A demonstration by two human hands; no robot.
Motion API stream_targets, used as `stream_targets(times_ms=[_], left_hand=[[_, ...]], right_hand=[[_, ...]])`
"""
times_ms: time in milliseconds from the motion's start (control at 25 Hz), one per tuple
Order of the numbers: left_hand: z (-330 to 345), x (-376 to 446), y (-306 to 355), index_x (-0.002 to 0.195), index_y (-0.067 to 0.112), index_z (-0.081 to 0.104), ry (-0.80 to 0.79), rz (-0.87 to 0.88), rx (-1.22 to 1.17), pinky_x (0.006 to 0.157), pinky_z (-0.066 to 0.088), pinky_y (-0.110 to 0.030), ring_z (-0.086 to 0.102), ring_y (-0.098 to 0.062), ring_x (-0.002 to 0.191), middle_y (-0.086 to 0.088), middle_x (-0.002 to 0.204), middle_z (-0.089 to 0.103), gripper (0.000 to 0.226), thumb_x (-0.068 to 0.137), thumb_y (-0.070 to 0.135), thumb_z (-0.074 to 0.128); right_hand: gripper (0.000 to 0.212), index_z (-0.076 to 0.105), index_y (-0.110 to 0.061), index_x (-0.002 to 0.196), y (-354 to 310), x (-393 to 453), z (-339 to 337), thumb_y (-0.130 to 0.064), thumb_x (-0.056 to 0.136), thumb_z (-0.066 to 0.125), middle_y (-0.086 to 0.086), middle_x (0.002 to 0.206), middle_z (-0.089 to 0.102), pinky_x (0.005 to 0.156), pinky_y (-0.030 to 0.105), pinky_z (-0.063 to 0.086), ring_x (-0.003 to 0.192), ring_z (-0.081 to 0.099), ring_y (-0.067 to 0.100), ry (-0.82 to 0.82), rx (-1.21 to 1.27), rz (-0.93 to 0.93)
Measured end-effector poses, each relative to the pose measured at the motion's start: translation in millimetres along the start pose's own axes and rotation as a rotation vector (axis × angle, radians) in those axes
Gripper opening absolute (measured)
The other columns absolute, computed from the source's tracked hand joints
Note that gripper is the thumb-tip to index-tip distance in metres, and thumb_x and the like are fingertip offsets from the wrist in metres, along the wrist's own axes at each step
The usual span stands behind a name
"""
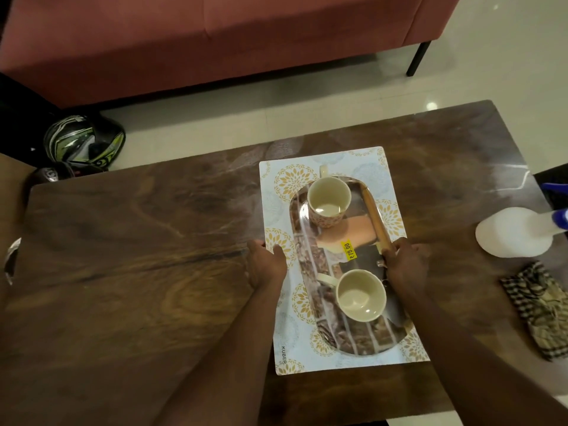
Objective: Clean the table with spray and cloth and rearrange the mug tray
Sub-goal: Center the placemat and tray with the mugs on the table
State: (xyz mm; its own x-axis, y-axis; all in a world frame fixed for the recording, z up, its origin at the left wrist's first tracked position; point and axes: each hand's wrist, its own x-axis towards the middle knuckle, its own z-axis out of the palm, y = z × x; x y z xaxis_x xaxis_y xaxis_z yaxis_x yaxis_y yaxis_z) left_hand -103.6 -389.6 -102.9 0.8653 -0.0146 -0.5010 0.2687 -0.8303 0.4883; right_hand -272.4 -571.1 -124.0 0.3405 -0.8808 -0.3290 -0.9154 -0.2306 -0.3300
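hands should move together and level: left hand (266,262) pinching the placemat (365,359) edge, right hand (407,264) gripping the steel tray (310,290) rim, so both mugs (329,200) stay upright.

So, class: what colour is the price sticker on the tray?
Yellow with black print; the price sticker shows in the head view.

Home living room: sofa (184,41), coffee table (123,256).
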Motion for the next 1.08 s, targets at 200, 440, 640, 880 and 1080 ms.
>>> stream_targets(times_ms=[200,440,640,880,1080], left_hand=[[-1,-12,1,0.135,-0.001,0.050,-0.007,0.157,-0.036,0.102,0.039,-0.038,0.050,-0.036,0.130,-0.020,0.139,0.055,0.039,0.102,0.019,0.050],[-9,-7,-11,0.127,-0.001,0.059,-0.007,0.333,-0.024,0.091,0.046,-0.042,0.061,-0.039,0.114,-0.020,0.124,0.067,0.045,0.100,0.033,0.048],[-15,17,-9,0.122,0.000,0.062,-0.009,0.393,0.032,0.085,0.047,-0.040,0.064,-0.039,0.106,-0.021,0.115,0.070,0.031,0.100,0.019,0.052],[-58,70,9,0.108,0.003,0.068,-0.099,0.652,0.184,0.075,0.047,-0.038,0.068,-0.038,0.094,-0.017,0.100,0.075,0.018,0.096,0.012,0.057],[-88,124,30,0.119,0.017,0.066,-0.254,0.822,0.416,0.084,0.054,-0.044,0.068,-0.032,0.105,-0.009,0.113,0.074,0.044,0.092,0.047,0.048]], right_hand=[[0.035,0.050,-0.029,0.086,32,21,27,-0.060,0.072,0.043,0.018,0.089,0.061,0.075,0.049,0.053,0.080,0.060,0.036,-0.048,0.070,0.064],[0.015,0.058,-0.024,0.080,7,0,-10,-0.039,0.079,0.061,0.019,0.087,0.060,0.076,0.044,0.049,0.082,0.057,0.037,-0.111,0.167,0.066],[0.010,0.057,-0.002,0.081,1,-35,-15,-0.010,0.087,0.060,0.017,0.084,0.050,0.064,0.038,0.042,0.079,0.054,0.036,-0.070,0.294,-0.034],[0.009,0.056,-0.010,0.083,-26,-116,26,-0.015,0.090,0.059,0.012,0.090,0.054,0.059,0.027,0.029,0.079,0.049,0.020,-0.117,0.450,0.093],[0.014,0.055,-0.015,0.078,-80,-185,75,-0.017,0.087,0.065,0.010,0.084,0.058,0.066,0.026,0.029,0.079,0.050,0.019,-0.105,0.606,0.234]])
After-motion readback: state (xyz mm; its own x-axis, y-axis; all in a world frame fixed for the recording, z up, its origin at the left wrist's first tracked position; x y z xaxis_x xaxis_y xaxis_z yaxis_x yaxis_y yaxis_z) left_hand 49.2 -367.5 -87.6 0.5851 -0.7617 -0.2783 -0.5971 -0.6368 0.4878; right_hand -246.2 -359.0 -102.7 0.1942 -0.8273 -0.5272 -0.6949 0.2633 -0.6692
